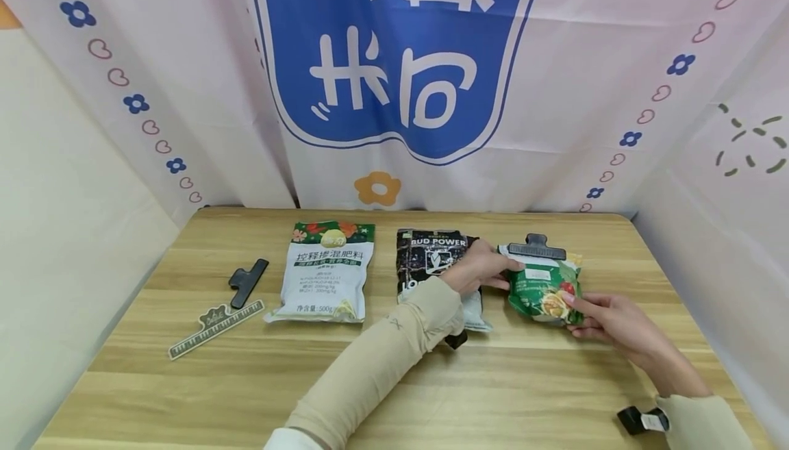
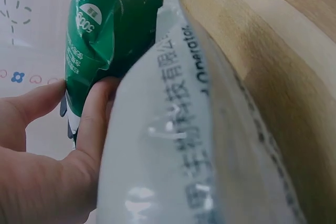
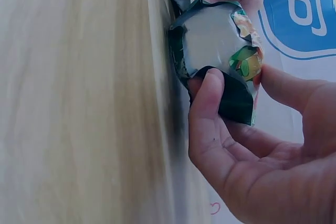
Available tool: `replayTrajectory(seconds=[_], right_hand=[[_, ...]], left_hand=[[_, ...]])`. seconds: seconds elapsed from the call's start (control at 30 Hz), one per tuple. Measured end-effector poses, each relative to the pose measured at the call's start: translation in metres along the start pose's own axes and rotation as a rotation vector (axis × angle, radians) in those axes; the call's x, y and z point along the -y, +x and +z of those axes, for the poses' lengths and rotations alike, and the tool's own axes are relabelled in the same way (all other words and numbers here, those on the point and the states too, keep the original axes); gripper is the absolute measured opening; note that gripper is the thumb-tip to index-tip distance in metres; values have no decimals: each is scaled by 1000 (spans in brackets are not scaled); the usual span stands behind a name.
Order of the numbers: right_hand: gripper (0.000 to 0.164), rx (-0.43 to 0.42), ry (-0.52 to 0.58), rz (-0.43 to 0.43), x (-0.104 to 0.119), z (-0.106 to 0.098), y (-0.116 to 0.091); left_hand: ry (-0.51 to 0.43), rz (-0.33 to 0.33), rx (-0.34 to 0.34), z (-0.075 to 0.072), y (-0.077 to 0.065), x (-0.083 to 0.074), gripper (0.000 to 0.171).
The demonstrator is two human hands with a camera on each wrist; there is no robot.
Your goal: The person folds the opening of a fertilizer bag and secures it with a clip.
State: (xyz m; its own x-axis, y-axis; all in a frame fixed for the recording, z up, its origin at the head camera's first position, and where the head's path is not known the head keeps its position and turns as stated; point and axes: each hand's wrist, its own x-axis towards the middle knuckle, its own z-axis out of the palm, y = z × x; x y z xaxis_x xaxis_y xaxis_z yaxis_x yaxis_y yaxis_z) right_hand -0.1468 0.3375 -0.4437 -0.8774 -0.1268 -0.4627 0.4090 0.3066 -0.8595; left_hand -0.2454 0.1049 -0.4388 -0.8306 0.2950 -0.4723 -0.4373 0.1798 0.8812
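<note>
The lower right corner of a green bag (image 1: 542, 294) is pinched by the right hand (image 1: 629, 333), the thumb laid on the printed front and the other fingers tucked under and behind. The bag's upper left edge is held between the thumb and fingers of the left hand (image 1: 477, 268). The bag is placed on the right part of the wooden table (image 1: 524, 395), just beside a black bag (image 1: 425, 258). Across its top a wide black clip (image 1: 537, 251) is already fitted, so on this bag the clipping may be judged done, with only its handling or placing in hand. Farther left, a white bag (image 1: 323, 275) is laid flat, and no clip can be seen on it. Two clips are left unattached near it: a loose black clip (image 1: 248, 283) and a piano-key clip (image 1: 217, 329), lying close together. Much of the black bag's lower front is covered by the left sleeve (image 1: 370, 361) and hand, and whether the dark shape at its upper right corner is a clip or a fold cannot be told. Some right fingertips are hidden by the green bag, and whether its weight is fully borne by the table is unclear. The lettering on the backdrop (image 1: 382, 114) is cut off at the top.
</note>
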Motion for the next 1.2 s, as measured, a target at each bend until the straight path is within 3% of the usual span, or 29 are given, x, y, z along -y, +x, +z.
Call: replayTrajectory(seconds=[0.27, 0.47, 0.57, 0.77, 1.2], right_hand=[[72, 33, 47, 15, 0, -5, 2], [72, 32, 51, 21, 0, -8, 4], [74, 31, 41, 19, 0, -9, 5], [73, 27, 30, 28, -1, -14, 7], [71, 32, 21, 9, 0, -16, 6]], left_hand=[[-11, -24, -9, 2, 1, -2, 21], [-8, -31, -29, 7, 3, -2, 52], [-15, -18, -23, 8, 4, -1, 56], [9, 10, -38, 12, 8, 2, 52], [82, 14, -140, 18, 3, -2, 38]])
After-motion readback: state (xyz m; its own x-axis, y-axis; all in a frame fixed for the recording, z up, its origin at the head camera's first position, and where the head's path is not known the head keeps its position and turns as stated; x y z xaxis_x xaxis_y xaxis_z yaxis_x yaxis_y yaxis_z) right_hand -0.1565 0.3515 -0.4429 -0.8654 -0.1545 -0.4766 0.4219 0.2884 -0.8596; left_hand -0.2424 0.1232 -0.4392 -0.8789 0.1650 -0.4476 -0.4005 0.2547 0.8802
